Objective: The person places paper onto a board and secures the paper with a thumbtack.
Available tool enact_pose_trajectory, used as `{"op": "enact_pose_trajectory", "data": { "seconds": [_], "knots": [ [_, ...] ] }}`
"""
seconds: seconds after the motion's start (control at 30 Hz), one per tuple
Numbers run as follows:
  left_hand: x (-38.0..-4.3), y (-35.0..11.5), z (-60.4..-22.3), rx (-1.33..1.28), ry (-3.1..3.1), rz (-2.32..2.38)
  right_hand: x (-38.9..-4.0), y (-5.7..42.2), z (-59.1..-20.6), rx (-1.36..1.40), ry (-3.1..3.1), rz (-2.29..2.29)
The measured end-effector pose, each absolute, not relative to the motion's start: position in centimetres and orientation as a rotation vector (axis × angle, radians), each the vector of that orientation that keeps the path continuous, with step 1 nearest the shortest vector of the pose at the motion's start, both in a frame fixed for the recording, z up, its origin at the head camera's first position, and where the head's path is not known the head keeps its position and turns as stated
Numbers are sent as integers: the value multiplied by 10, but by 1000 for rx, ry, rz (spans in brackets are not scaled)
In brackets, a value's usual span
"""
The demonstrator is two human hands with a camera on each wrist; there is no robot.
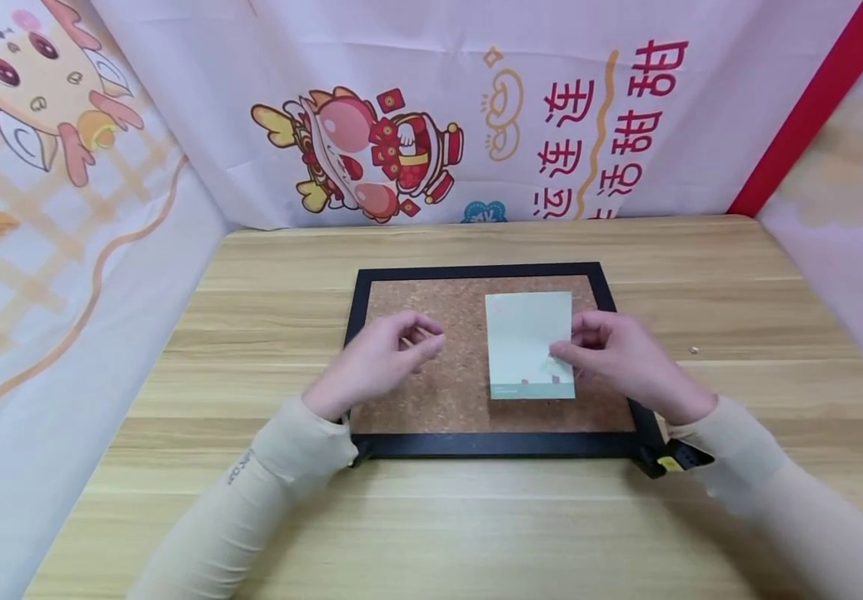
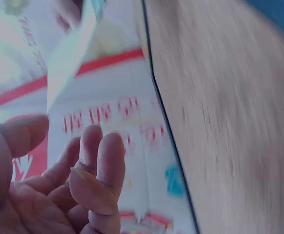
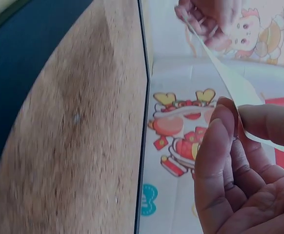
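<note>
My right hand (image 1: 615,354) pinches a pale green sheet of note paper (image 1: 525,337) by its right edge, thumb on top. The sheet has a darker green strip along its near edge and small printed pictures. It is held above a cork board (image 1: 431,400) with a black frame. In the right wrist view the thumb and fingertips (image 3: 219,129) meet on the thin sheet, which is seen nearly edge-on. Over the board's left part hovers my left hand (image 1: 390,354), apart from the sheet. Its loosely bent fingers and thumb (image 2: 27,134) hold nothing in the left wrist view.
The board lies on a wood-grain table (image 1: 499,525). A tiny pale object (image 1: 694,350) sits on the table right of the board. Printed cloth walls (image 1: 214,125) with cartoon figures and red characters stand behind and at both sides.
</note>
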State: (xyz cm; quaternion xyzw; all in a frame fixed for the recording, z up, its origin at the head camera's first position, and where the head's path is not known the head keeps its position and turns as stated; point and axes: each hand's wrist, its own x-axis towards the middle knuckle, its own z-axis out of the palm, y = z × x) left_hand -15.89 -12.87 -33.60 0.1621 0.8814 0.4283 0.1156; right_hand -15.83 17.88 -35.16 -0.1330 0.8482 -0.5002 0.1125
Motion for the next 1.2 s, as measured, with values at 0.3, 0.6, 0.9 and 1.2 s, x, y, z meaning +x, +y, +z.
{"op": "enact_pose_trajectory", "data": {
  "seconds": [0.3,0.6,0.9,1.2],
  "knots": [
    [-155,-102,-348,461,2293,1431,-149,156,-354,-400,2398,-1579],
    [-148,-100,-352,520,2261,1380,-141,145,-356,-454,2447,-1586],
    [-147,-100,-356,516,2305,1268,-147,148,-355,-479,2559,-1505],
    [-154,-101,-366,463,2353,1138,-180,153,-348,-516,2681,-1357]
  ]
}}
